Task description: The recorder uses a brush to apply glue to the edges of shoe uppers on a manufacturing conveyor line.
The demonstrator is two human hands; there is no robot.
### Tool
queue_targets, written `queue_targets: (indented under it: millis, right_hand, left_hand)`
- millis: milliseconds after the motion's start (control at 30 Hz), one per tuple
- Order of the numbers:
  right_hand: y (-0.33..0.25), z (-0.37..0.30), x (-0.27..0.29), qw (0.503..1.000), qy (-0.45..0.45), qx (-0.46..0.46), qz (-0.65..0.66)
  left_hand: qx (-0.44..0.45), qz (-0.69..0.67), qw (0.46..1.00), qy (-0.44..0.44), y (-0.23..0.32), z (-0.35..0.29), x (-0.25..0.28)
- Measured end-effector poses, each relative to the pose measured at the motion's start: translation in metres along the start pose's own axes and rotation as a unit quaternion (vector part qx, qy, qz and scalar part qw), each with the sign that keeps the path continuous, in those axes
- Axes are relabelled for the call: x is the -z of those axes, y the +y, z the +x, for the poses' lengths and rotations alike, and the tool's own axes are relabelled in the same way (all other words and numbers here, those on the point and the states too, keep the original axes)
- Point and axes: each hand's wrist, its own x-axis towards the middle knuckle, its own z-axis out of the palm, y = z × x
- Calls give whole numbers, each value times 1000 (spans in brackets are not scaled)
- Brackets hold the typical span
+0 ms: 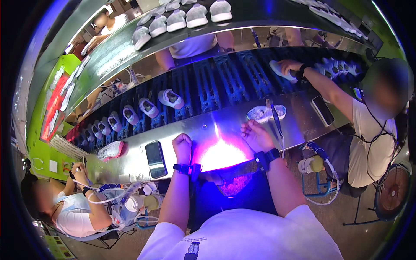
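Over the near part of the metal bench, my left hand (182, 145) is closed like a fist, to the right of a dark-screened phone (156, 159). Whatever it may hold is hidden. My right hand (258, 136) has its fingers curled together, and I cannot make out anything in them. Just beyond it lies a pale, sole-shaped piece (260, 113) with a bluish rim. A slim dark-handled tool (276, 119) with a white tube rests across that piece. Between my hands, a strong white and pink glare (223, 154) washes out the bench surface.
Beyond the bench runs a dark slatted conveyor (195, 84) carrying several shoes (148, 108). Pale caps (197, 16) stand on the shelf above. A co-worker's hand (289, 67) touches a shoe at right; another person sits at left. A second phone (323, 110) lies right.
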Motion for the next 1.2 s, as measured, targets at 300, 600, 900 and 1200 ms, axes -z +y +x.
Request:
queue_targets:
  millis: [300, 600, 900, 1200]
  right_hand:
    - [-2, 2, -3, 999, -35, 13, -16]
    - [0, 3, 0, 999, -36, 10, -10]
    - [-2, -1, -6, 1000, 1, -2, -29]
    - [-2, 0, 1, 999, -8, 4, -43]
  left_hand:
    - [-5, -29, 999, -14, 0, 3, -2]
    - [2, 7, 1000, -3, -2, 2, -1]
    - [-11, -8, 1000, 1, -11, 5, 1]
    - [5, -23, 1000, 6, -15, 5, 1]
